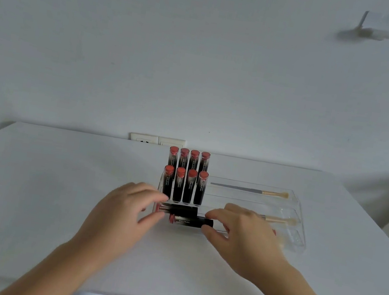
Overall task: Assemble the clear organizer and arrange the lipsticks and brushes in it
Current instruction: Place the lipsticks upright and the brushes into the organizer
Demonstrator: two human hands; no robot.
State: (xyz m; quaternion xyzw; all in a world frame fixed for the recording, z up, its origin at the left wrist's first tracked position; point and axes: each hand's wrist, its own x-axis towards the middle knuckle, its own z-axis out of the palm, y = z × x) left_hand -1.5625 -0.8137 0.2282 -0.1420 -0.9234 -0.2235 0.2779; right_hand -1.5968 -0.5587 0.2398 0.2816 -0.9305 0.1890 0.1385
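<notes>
With eight lipsticks upright in the clear organizer (pixel 302 217) on the surface (pixel 52 188), the left hand (pixel 123 210) and right hand (pixel 238 232) each pinch an end of a lying lipstick (pixel 191 221) at the front, which likely next needs standing in a slot.

Two bare forearms with no sleeves in view, bare left hand (pixel 124 209) and bare right hand (pixel 242 232), no rings, watch or bracelets visible, short plain unpainted fingernails, wrists uncovered
</notes>
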